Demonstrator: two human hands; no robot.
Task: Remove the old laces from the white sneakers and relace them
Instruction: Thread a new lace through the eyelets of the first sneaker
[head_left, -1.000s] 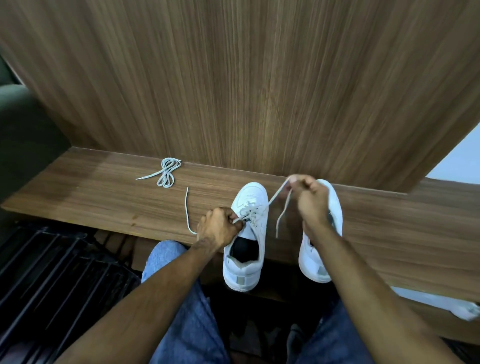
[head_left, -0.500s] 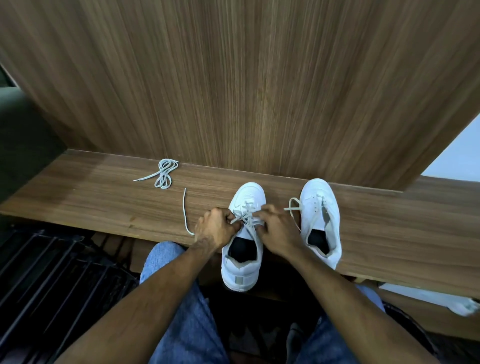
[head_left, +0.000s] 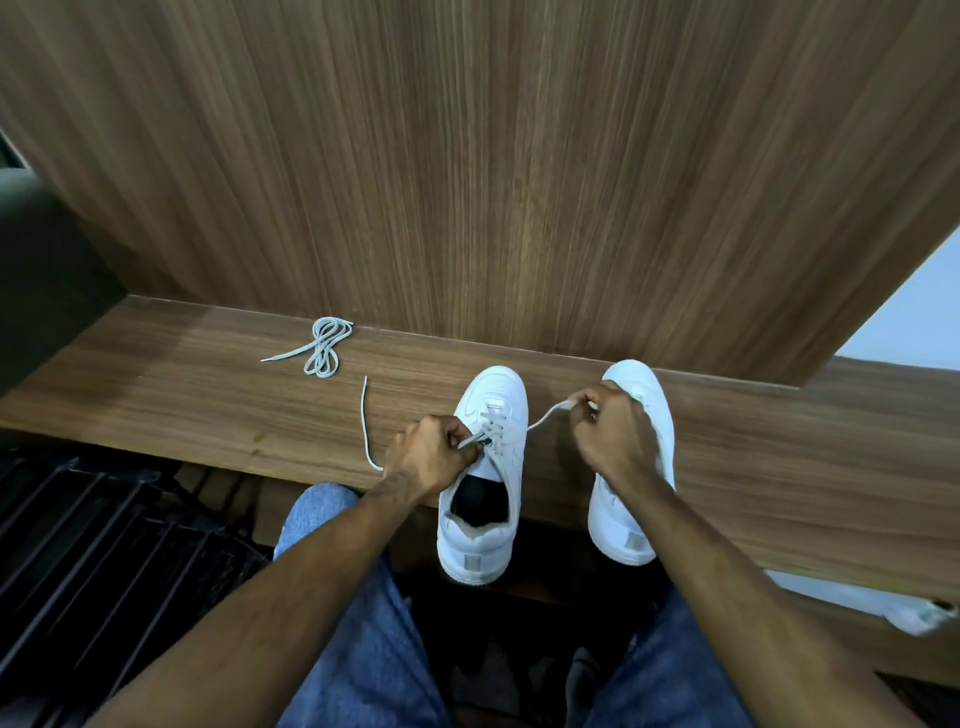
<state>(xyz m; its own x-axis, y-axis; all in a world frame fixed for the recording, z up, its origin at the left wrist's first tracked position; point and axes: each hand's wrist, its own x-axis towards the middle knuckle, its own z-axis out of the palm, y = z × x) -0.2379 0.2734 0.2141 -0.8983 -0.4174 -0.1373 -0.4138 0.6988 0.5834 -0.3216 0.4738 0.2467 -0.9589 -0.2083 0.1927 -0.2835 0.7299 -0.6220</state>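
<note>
White leather sneaker on the left (head_left: 483, 467) is half relaced, my left hand (head_left: 428, 457) and right hand (head_left: 610, 431) pinching its pale lace (head_left: 545, 413); the other sneaker (head_left: 636, 467), mostly hidden, I judge unfinished.

Both hands (head_left: 434, 454) (head_left: 613, 434) pinch lace (head_left: 545, 414) on left sneaker (head_left: 485, 467).

Both your forearms reach forward from the bottom of the view, bare to the wrist. Your left hand (head_left: 428, 457) is curled into a fist, fingertips pinched together. Your right hand (head_left: 613, 431) is farther forward, knuckles up, fingers bent in a pinch.
</note>
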